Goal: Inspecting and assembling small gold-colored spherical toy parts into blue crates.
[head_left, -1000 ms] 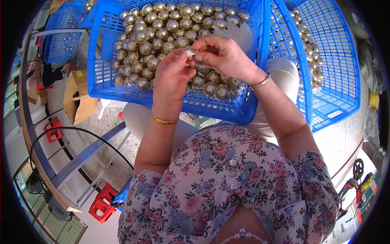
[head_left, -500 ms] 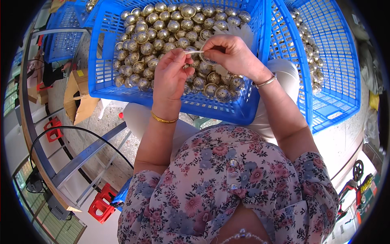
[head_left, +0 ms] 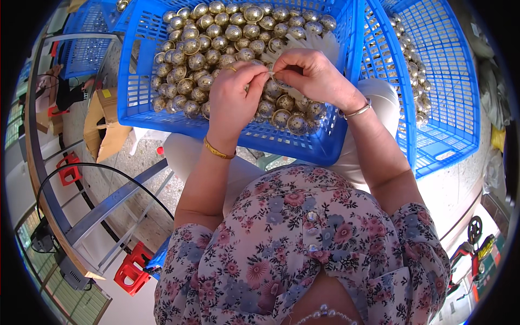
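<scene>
Both hands meet above a blue plastic basket [head_left: 317, 150] filled with gold-coloured, perforated metal balls [head_left: 190, 46]. My left hand [head_left: 234, 96], with a ring on one finger and a gold bangle at the wrist, pinches one end of a small whitish strip [head_left: 271, 72]. The right hand [head_left: 314, 76], wearing a silver bangle, pinches the strip's other end. Only a bit of the strip shows between the fingertips, so its kind is unclear. Just beyond my right hand, a fanned bundle of pale translucent strips [head_left: 319, 45] lies on the balls.
A second blue basket [head_left: 452, 146] with more balls stands at the right. To the left are an open cardboard box [head_left: 103, 130], a metal table frame [head_left: 108, 216], a black cable [head_left: 127, 176] and red stools [head_left: 132, 268]. Another person [head_left: 67, 92] is at the far left.
My left hand has turned inward and moved right, bringing its fingertips up to the right hand's. Less of the whitish strip shows between them. The right hand has barely moved.
</scene>
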A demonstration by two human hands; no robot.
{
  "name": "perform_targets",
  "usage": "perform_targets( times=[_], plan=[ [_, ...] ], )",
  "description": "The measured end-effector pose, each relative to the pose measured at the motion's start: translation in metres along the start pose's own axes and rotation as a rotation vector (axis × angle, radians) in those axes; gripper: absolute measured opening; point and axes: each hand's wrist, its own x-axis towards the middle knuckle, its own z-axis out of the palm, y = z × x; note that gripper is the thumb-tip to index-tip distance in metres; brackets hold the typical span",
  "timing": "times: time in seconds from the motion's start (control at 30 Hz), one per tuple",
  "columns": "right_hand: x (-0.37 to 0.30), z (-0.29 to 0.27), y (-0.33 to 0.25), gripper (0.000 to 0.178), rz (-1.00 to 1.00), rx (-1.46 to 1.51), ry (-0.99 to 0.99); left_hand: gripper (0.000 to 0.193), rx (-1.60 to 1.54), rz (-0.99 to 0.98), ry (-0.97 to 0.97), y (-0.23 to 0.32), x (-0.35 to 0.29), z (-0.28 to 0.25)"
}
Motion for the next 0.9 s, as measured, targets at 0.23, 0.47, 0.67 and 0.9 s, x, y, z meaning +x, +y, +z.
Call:
perform_targets(
  times=[0.23,0.47,0.67,0.9],
  plan=[
    [-0.002,-0.033,-0.04,0.008,-0.241,-0.279,0.022,0.003,0.157,0.216,0.075,0.018,0.008,-0.015],
    [-0.036,-0.09,-0.083,0.01,-0.075,-0.492,0.167,0.01,0.194,0.569,0.29,0.026,0.031,-0.01],
    [-0.14,-0.242,0.004,0.012,0.298,0.07,0.703,0.014,-0.092,-0.17,0.082,-0.064,0.0,0.02],
    [-0.219,-0.271,0.156,0.025,0.908,0.174,1.013,0.016,-0.175,-0.645,-0.237,-0.132,-0.02,0.066]
  ],
)
